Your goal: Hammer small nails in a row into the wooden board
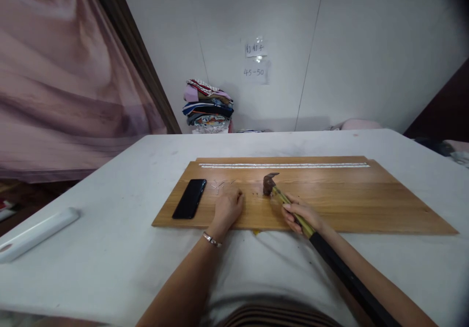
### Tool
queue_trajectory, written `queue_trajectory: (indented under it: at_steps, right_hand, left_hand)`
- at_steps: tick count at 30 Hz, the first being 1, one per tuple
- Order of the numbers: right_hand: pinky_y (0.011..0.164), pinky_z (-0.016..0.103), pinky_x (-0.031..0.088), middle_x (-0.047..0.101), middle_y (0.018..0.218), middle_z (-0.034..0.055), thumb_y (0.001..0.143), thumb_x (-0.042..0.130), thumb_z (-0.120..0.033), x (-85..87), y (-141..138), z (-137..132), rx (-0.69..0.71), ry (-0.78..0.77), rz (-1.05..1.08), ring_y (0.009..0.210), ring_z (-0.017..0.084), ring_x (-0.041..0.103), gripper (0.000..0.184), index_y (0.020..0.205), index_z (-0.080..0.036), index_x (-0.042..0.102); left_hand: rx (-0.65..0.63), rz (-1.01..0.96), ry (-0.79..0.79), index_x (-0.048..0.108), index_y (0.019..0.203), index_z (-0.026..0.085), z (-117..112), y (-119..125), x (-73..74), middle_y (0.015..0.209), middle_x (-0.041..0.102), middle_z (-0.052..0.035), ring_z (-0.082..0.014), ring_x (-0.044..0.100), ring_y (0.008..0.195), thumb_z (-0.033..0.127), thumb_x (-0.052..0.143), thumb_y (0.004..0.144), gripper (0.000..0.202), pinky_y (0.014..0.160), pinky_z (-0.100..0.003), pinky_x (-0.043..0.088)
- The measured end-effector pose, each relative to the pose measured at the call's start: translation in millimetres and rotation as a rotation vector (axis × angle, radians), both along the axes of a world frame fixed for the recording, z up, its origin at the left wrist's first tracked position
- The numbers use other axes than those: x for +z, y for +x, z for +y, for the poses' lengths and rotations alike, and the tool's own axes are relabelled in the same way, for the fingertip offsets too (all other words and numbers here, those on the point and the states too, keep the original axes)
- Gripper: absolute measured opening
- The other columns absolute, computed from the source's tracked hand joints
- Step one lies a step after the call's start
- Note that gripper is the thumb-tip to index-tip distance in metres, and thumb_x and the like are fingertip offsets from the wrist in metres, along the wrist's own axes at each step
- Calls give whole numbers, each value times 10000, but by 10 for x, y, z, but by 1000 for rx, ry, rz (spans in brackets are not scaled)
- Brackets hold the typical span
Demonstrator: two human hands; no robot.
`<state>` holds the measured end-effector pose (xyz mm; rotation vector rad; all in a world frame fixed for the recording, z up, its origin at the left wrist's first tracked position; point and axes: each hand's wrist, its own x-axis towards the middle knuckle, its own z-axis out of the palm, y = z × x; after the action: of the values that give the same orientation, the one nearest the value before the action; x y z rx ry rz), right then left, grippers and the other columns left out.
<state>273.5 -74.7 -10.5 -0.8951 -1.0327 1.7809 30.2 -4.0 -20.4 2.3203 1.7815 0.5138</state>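
My right hand [302,213] grips a claw hammer [287,200] by its yellow-green shaft, above the black part of the handle. The dark, rusty-looking head is over the middle of a wooden board [348,195]; I cannot tell whether it touches the wood. Left of the head, small dark points, perhaps nails, show in the board. My left hand [227,207] rests on the board with its fingers curled in; anything inside them is hidden. Several loose thin nails [218,186] lie just beyond it.
A black phone [189,199] lies on the board's left end. Two white measuring strips [286,165] run along its far edge. The board is on a white table [120,190], with a white elongated object [40,232] at left. Folded cloths [208,105] are stacked behind; a pink curtain [66,83] hangs left.
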Motion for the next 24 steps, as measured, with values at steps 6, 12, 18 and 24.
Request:
queue_trajectory:
  at_steps: [6,12,18,24]
  right_hand:
    - [268,153,284,495,525,-101,799,635,-374,7,12,-7,1,29,20,271,52,379,573,1301,-203,421]
    - [263,151,276,493,519,-105,789,639,-391,4,3,6,-3,15,-10,271,57,379,578,1287,-205,412]
    - [261,155,271,493,525,-106,779,647,-396,24,4,-1,4,22,-7,264,51,370,550,1250,-203,438]
    - [272,161,275,493,529,-104,789,641,-383,45,5,-15,-1,32,2,270,51,373,567,1283,-198,432]
  left_hand:
    - [-10,2,8,656,915,189,-1,-6,-7,900,712,-56,-187,640,837,294,452,916,229,702,-274,393]
    - [-7,13,8,657,917,192,-8,-1,-5,888,713,-57,-195,643,828,297,441,920,240,701,-282,399]
    - [-12,5,20,661,915,195,-1,-8,-9,894,712,-57,-197,642,834,296,450,915,234,706,-284,403]
    - [-12,-2,12,662,915,195,0,-4,-7,879,716,-54,-190,642,813,295,448,918,236,693,-280,397]
